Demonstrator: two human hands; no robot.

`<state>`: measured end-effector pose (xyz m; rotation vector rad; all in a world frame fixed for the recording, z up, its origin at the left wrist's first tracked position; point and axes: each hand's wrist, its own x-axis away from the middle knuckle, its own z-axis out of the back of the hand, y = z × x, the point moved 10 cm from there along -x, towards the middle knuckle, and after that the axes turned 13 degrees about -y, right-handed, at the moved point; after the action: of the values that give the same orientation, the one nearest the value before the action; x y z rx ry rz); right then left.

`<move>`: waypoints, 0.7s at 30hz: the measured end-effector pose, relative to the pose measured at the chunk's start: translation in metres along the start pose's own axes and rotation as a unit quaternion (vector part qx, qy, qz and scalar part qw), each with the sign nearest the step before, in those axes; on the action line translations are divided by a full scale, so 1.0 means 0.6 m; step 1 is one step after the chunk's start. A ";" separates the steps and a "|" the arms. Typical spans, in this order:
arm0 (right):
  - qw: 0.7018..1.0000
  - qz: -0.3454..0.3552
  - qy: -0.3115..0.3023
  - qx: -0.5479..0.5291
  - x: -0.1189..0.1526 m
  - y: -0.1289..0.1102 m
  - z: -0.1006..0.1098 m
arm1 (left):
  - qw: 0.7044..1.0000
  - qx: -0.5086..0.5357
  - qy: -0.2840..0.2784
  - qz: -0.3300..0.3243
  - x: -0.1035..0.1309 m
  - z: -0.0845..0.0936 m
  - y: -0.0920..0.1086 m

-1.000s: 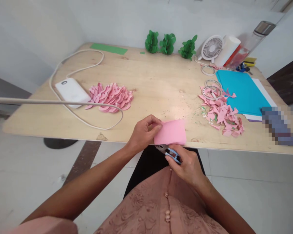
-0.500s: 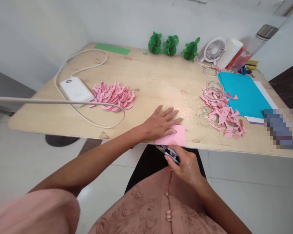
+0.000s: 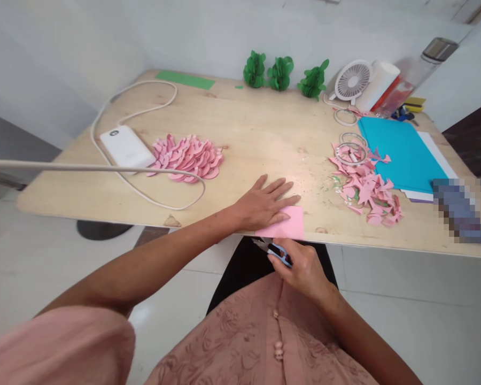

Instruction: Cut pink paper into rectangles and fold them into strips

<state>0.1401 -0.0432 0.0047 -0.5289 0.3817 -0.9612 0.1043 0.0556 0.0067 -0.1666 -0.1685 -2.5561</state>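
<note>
Gripping blue-handled snips [image 3: 281, 254] in the right hand [image 3: 307, 267], fingers closed round the handle, just off the near edge of the table [image 3: 264, 128], in front of a pink shirt [image 3: 232, 342] and above black trousers [image 3: 240, 267]. Pointing the blades left, close by the near edge of the pink paper [image 3: 293, 224]; impossible to tell about contact between blades and paper. Pressing on that paper with the left hand [image 3: 260, 207], open and palm down, fingers spread towards the far right, thumb across the pink surface. For the paper, a flat position on the table, around the middle of the near edge.

A little farther in, on the right, a pixelated object [image 3: 460, 211], too masked to name. To its left, a loose scatter of pink offcuts [image 3: 371, 187] mixed with green bits. Over on the left, a looped white cord [image 3: 192, 201], a white power bank [image 3: 127, 147] and, right beside it, a heap of rounded pink pieces [image 3: 192, 160].

Beyond the offcuts, a blue sheet [image 3: 403, 155] on top of white paper. Along the far side, from left to right: a flat green strip [image 3: 185, 79], three green paper ornaments [image 3: 279, 73], a small white fan [image 3: 353, 80], a white roll [image 3: 379, 85] and a clear bottle [image 3: 414, 78] with a metallic cap.
</note>
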 end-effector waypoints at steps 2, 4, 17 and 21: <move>0.997 0.032 -0.062 -0.014 0.005 -0.014 -0.031 | 1.000 0.004 0.000 0.002 -0.001 -0.001 -0.001; 0.995 0.053 -0.088 -0.021 0.016 -0.026 -0.048 | 1.000 0.008 0.002 0.000 -0.001 -0.002 -0.001; 0.988 -0.048 0.036 -0.145 0.094 0.047 0.012 | 0.969 0.172 0.170 0.056 0.078 0.058 -0.028; 0.982 -0.071 0.093 -0.149 0.097 0.057 0.039 | 0.972 0.178 0.129 0.088 0.107 0.042 -0.015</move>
<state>0.2057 -0.0708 -0.0006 -0.7489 0.6690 -1.1020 0.0480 0.0328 0.0407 0.2743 -0.4835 -2.3000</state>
